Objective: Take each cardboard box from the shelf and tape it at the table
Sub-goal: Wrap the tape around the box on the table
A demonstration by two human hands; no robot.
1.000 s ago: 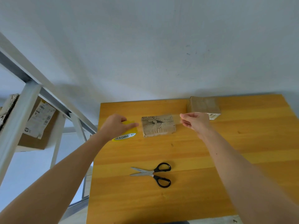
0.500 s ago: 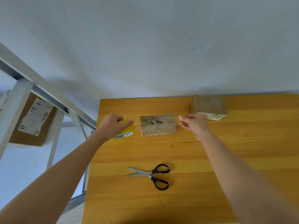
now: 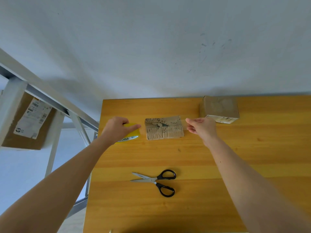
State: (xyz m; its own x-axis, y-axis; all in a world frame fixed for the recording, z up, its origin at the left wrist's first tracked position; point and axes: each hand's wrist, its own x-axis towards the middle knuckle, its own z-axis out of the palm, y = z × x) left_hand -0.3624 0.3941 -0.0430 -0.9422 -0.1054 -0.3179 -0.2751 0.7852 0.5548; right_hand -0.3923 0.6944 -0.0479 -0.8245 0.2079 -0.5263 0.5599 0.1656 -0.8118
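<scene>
Barely anything has shifted in the last second, and that is telling in itself: the torn cardboard box (image 3: pixel 164 127) lies flat where it lay, on the far half of the table (image 3: pixel 252 165), its ragged top face up. A strip of clear tape (image 3: pixel 184 122) is drawn across it from 9 o'clock to 3 o'clock. At the box's 9 o'clock the left hand (image 3: pixel 117 129) grips the yellow tape roll (image 3: pixel 133 134), fingers curled round it and the forefinger stretched toward the box. At 3 o'clock the right hand (image 3: pixel 202 127) pinches the strip's free end between thumb and fingertips. Both hands have kept nearly the same places beside the box, while the view has tipped a little, so the span seems to be held taut and lined up rather than pulled longer. Whether the tape already touches the cardboard I cannot tell, since it is clear and thin. I judge the strip long enough, so the next step is to lower and press it down, then cut it. The scissors (image 3: pixel 156 181) lie untouched at the box's 6 o'clock, near the table's middle. A second box (image 3: pixel 220 106), with a white label, sits at about 2 o'clock by the far edge. Beyond the table at 9 o'clock stands the shelf (image 3: pixel 11 101), with another labelled box (image 3: pixel 28 130) on it, so more remains to be fetched.
</scene>
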